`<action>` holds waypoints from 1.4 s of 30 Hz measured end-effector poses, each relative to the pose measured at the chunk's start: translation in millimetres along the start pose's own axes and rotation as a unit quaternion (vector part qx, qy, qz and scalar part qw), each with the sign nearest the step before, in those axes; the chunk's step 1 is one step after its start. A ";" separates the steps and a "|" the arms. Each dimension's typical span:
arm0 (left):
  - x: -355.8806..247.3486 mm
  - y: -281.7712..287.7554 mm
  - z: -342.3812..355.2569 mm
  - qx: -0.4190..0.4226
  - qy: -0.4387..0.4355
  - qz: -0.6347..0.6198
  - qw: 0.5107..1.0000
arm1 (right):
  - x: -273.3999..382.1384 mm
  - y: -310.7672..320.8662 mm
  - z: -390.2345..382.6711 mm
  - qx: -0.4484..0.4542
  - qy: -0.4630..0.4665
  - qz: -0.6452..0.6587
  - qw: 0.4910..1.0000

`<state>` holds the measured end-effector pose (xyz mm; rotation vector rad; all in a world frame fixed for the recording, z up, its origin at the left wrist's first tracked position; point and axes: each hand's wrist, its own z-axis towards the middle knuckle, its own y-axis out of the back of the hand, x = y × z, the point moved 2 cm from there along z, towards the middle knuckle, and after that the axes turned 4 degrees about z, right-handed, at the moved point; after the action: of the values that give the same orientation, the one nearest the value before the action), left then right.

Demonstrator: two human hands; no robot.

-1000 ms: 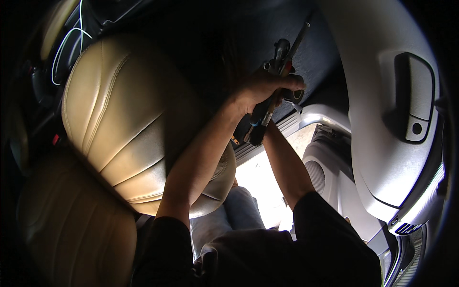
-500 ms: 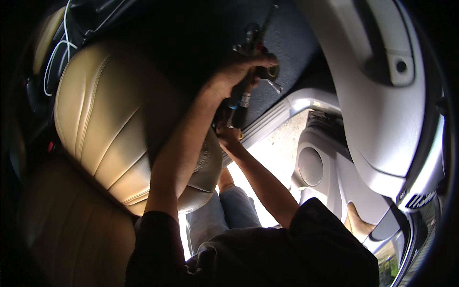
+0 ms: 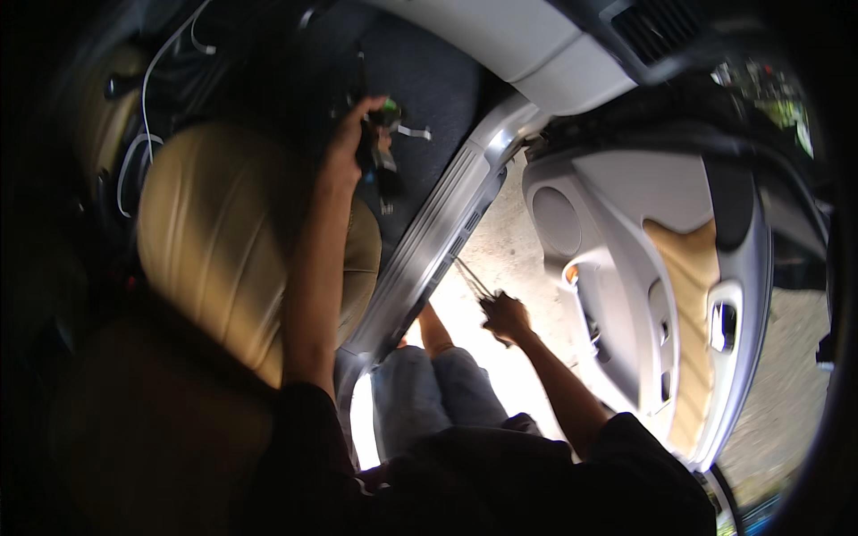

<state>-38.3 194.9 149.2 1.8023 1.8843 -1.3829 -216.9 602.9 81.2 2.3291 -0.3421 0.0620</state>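
Observation:
My left hand (image 3: pixel 341 154) reaches over the dark car floor in front of the tan seat. It is closed round a blurred bundle of hand tools (image 3: pixel 385 161), with a green part by the thumb and a pale metal piece jutting out to the right. Outside the door sill, above the bright ground, my right hand (image 3: pixel 508 319) is closed on a thin, dark metal tool (image 3: pixel 474 279) with two slender prongs. Those prongs point up and left towards the sill. Motion blur hides the exact kind of this tool.
The tan leather seat (image 3: pixel 201 232) lies beneath my left forearm. A metallic door sill (image 3: pixel 438 210) runs diagonally between floor and ground. On the right the car door (image 3: pixel 617 205) hangs open. A white cable (image 3: pixel 147 85) loops at the upper left, and the grey dashboard (image 3: pixel 509 40) overhangs the top.
My right hand has left the tools beside my left hand and moved right, out past the sill, with the thin tool. My left hand stays with the bundle. The view has swung right.

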 end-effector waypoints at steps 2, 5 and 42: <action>21.5 -6.4 -47.7 0.032 0.023 -0.002 0.999 | -36.7 -45.5 -73.0 0.080 -0.190 0.108 0.973; 62.9 -9.1 -119.5 0.057 0.086 -0.007 0.995 | -72.8 -101.5 -194.9 0.052 -0.333 0.199 0.920; 544.5 -156.4 -431.5 0.370 0.291 0.815 0.337 | 125.7 -704.4 -675.8 -0.148 -0.636 0.733 0.191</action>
<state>-112.7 900.4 85.4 2.8040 -1.3376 -0.4337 129.3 1524.1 87.5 0.1034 -2.7782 -0.9295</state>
